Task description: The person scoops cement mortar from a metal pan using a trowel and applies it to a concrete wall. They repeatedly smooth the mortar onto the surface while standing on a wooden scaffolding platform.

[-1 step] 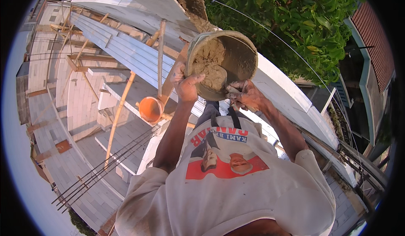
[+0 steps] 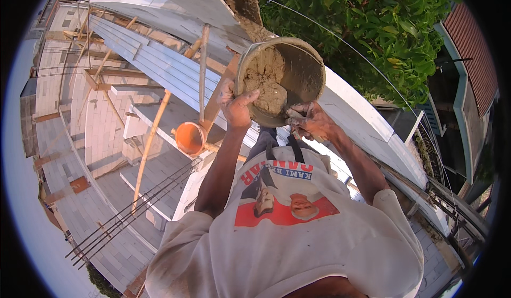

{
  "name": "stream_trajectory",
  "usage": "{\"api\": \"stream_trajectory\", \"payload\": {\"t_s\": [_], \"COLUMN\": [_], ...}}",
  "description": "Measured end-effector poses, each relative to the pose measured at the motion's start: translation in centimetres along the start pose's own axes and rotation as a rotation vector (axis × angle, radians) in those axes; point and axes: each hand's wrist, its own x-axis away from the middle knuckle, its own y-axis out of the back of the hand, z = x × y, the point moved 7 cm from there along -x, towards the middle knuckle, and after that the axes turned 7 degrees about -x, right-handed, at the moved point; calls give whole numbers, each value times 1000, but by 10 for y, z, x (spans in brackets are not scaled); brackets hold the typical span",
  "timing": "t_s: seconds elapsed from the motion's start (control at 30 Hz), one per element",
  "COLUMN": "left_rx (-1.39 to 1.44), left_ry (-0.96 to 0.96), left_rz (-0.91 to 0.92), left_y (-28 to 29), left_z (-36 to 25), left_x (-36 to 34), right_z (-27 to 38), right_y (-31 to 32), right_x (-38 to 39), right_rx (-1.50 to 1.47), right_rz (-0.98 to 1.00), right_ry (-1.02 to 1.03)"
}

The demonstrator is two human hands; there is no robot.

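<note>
A grey, mortar-smeared bucket point(image 2: 306, 69) is held up in front of my chest, tilted so its mouth faces me. A lump of wet brown mortar point(image 2: 266, 82) fills its left side. My left hand point(image 2: 235, 106) grips the rim at the lower left, thumb over the edge. My right hand point(image 2: 314, 122), caked in mortar, holds the lower right rim. Below both arms is my white printed T-shirt point(image 2: 298, 234).
An orange bucket point(image 2: 190, 137) sits below on wooden scaffold poles point(image 2: 150, 146). Grey block walls point(image 2: 101, 122) and bare rebar point(image 2: 133, 213) lie far below at the left. A white concrete ledge point(image 2: 372, 119) runs to the right, with leafy trees point(image 2: 372, 26) beyond.
</note>
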Motion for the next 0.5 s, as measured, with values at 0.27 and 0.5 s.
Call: {"api": "stream_trajectory", "payload": {"t_s": [0.27, 0.5], "left_rx": [519, 378], "left_ry": [431, 770], "left_rz": [-196, -394], "left_y": [-3, 37], "left_z": [59, 112], "left_x": [-1, 31], "right_z": [-7, 35], "right_y": [2, 23], "right_x": [1, -3], "right_rx": [-243, -158], "right_rz": [41, -108], "right_ry": [-15, -23]}}
